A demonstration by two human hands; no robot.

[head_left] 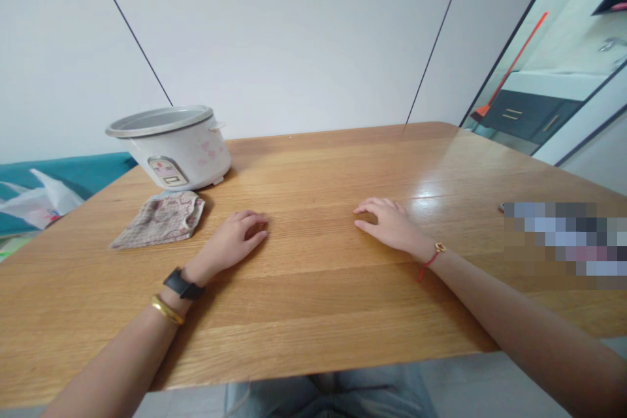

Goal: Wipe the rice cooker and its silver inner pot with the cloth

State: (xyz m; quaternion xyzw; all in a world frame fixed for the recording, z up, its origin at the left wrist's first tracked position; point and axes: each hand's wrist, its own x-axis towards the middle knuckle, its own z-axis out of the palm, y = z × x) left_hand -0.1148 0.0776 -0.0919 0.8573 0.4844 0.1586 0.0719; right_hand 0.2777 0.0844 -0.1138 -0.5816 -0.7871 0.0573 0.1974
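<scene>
My left hand (pixel 236 240) rests on the wooden table (pixel 304 300), fingers loosely curved and apart from the thumb, holding nothing. Just left of it lies a folded checked cloth (pixel 161 219). Behind the cloth stands a white rice cooker (pixel 183 153) with a pink flower print, a front switch panel and no lid on it. My right hand (pixel 389 222) lies on the table right of the middle, its thumb and fingers apart with nothing between them. Neither hand touches the cloth or the cooker.
A pixelated flat object (pixel 568 235) lies near the table's right edge. White wall panels (pixel 304 39) rise behind the table. To the left, a plastic bag (pixel 46 199) sits on a teal seat (pixel 93 173). An orange broom (pixel 512 68) leans in the doorway at right.
</scene>
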